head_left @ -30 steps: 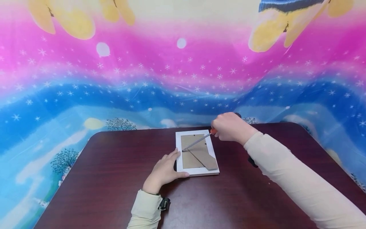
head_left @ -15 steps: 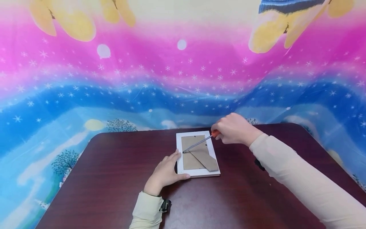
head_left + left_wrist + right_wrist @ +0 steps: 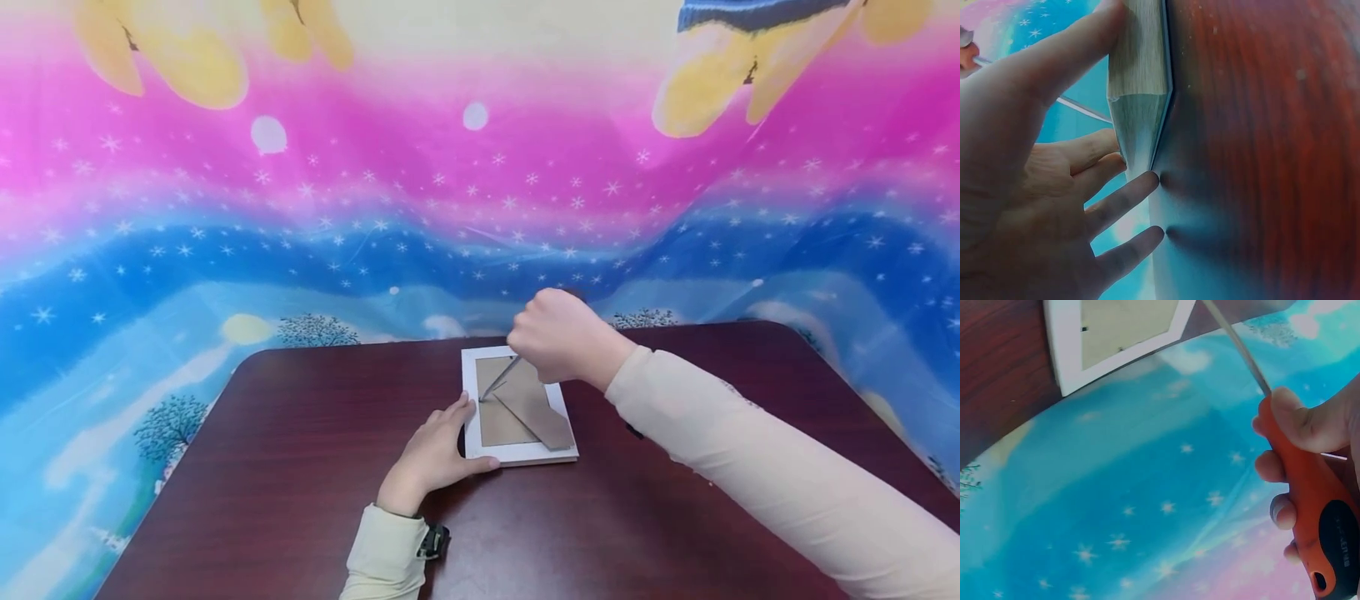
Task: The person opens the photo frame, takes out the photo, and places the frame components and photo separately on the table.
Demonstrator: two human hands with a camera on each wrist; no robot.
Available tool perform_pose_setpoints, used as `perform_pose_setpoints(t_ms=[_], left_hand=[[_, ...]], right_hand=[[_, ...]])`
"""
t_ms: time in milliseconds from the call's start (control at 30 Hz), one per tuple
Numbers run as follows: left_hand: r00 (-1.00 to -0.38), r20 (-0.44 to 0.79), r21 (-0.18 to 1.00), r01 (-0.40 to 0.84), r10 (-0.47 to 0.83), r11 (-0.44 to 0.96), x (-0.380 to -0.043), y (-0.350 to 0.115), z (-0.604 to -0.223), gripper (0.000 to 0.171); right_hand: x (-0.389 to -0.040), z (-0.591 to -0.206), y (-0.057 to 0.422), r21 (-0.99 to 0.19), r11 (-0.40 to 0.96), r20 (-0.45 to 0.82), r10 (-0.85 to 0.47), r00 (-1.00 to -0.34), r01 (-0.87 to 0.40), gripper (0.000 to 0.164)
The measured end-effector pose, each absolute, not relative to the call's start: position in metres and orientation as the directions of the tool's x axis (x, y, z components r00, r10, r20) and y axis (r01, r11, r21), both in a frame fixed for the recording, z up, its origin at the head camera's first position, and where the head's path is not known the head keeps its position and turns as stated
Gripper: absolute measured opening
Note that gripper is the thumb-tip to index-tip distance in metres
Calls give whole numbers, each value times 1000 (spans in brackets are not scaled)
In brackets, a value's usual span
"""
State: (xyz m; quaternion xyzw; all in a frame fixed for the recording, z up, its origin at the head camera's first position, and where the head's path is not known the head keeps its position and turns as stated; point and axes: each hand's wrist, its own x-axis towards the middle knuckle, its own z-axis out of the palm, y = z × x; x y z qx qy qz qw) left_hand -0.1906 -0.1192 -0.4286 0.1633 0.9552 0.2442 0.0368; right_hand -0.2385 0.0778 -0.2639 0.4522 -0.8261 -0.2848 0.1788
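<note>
A white picture frame (image 3: 517, 454) lies back side up on the table, its tan backing board (image 3: 498, 429) and slanted easel stand (image 3: 543, 425) showing. My left hand (image 3: 427, 458) steadies it at the near left corner. In the left wrist view, the thumb lies along one edge and the straight, spread fingers touch the adjoining side. With my right hand (image 3: 566, 333) I grip a screwdriver (image 3: 1300, 469) by its orange and black handle. Its metal shaft (image 3: 498, 382) slants down to the left, with the tip at the left border of the backing.
The dark reddish wooden table (image 3: 300, 467) has rounded far corners. Directly behind it hangs a pink and blue printed cloth (image 3: 420, 208) with snowflakes. Small black tabs (image 3: 1085, 329) stand at the backing's edge.
My right hand has swung left over the frame, raising the screwdriver's handle so the shaft stands steeper. Its tip stays at the left border. The left hand holds its place.
</note>
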Motion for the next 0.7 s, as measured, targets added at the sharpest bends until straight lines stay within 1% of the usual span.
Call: perform_pose_setpoints(t_ms=[267,433,600,700], left_hand=[[-948,12,473,284,317,834,-190,-120,-428,90],[-950,-20,482,265,313,835,-188,-119,-425,90],[-945,-20,488,275,326,828,-188,-118,-424,90],[-945,-14,487,280,328,827,-189,-118,-425,91]], right_hand=[[-228,-254,45,737,305,-49,-866,-497,-603,7],[-223,-250,23,801,209,-117,-864,-489,-561,17],[-217,-248,5,854,106,-182,-856,-483,-509,23],[-218,-247,2,858,90,-194,-855,-482,-506,23]])
